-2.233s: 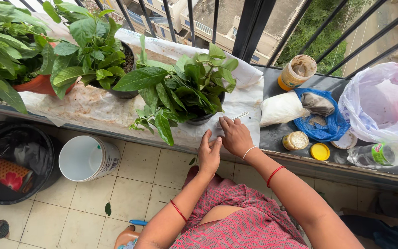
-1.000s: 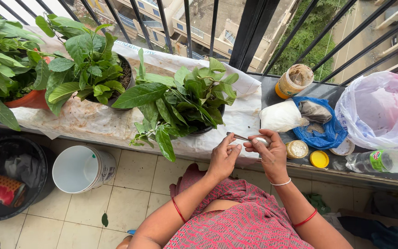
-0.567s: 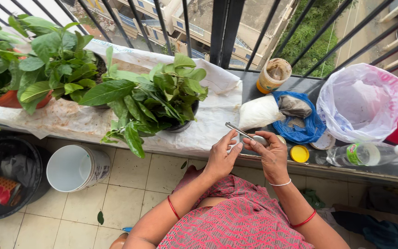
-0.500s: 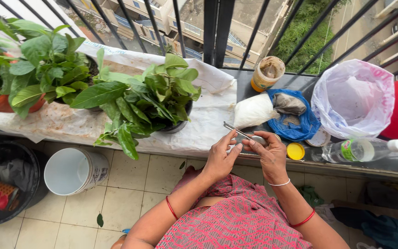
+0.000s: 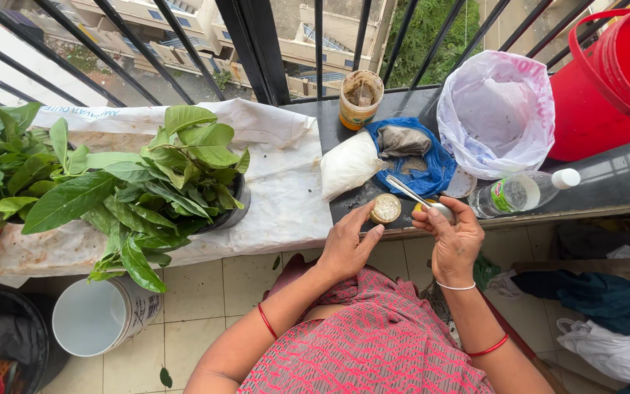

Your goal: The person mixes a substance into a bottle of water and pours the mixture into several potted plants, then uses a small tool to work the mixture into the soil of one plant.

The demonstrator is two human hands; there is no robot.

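Both hands shifted right to ledge edge (image 5: 585,204), right hand (image 5: 452,237) grip holding spoon (image 5: 418,199), left hand (image 5: 345,244) grip loose beside small jar (image 5: 385,208)

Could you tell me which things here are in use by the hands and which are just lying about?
In use:
- metal spoon, held in the right hand
- small open jar, touched by the left hand

Lying about:
- white bag
- blue bag
- plastic bottle
- red bucket
- potted plant

Home balcony, high up: black railing (image 5: 257,44) with buildings far below at top, potted plants (image 5: 147,182) on a ledge (image 5: 621,182), tiled floor (image 5: 205,292), red bucket (image 5: 614,80) upper right.
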